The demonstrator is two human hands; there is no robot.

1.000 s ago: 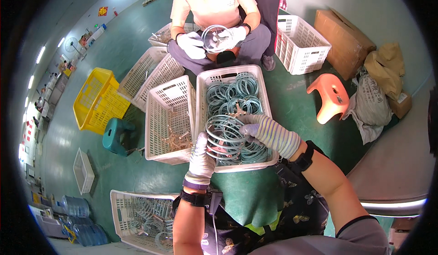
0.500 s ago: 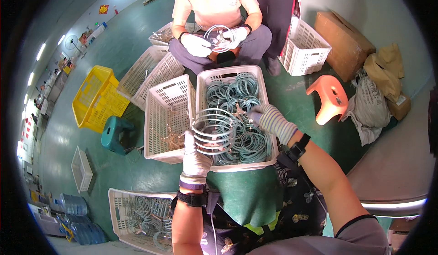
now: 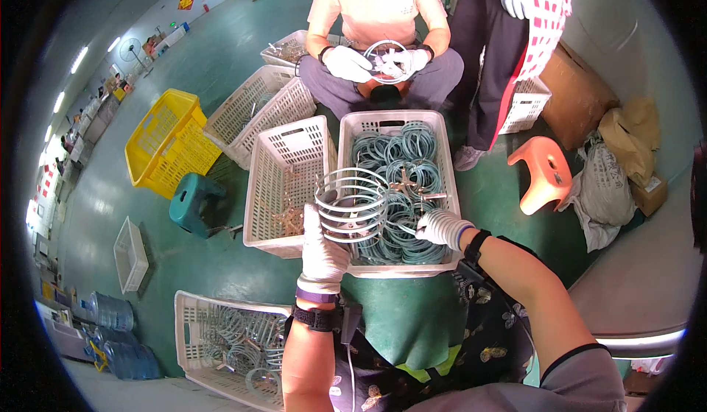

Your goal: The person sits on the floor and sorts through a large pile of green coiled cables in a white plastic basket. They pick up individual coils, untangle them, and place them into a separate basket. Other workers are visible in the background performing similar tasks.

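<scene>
The ring stack (image 3: 350, 209) is over the 9 o'clock side of a white basket (image 3: 401, 270), held in the fingers of the left hand (image 3: 322, 256). At 4 o'clock, the right hand (image 3: 443, 229) is by blue rings (image 3: 417, 141); I can't tell if its fingers grip one.

Rings (image 3: 417, 142) lie in a crate (image 3: 401, 270) left of a stool (image 3: 546, 169).

Stacked metal rings (image 3: 350, 209) partly obscure the fingers of the left hand (image 3: 324, 257). The upper edge truncates the seated co-worker (image 3: 377, 14) and the standing person (image 3: 479, 66), whose legs conceal part of the white crate (image 3: 529, 106). Background items (image 3: 71, 143) at far left: too small to identify.
</scene>
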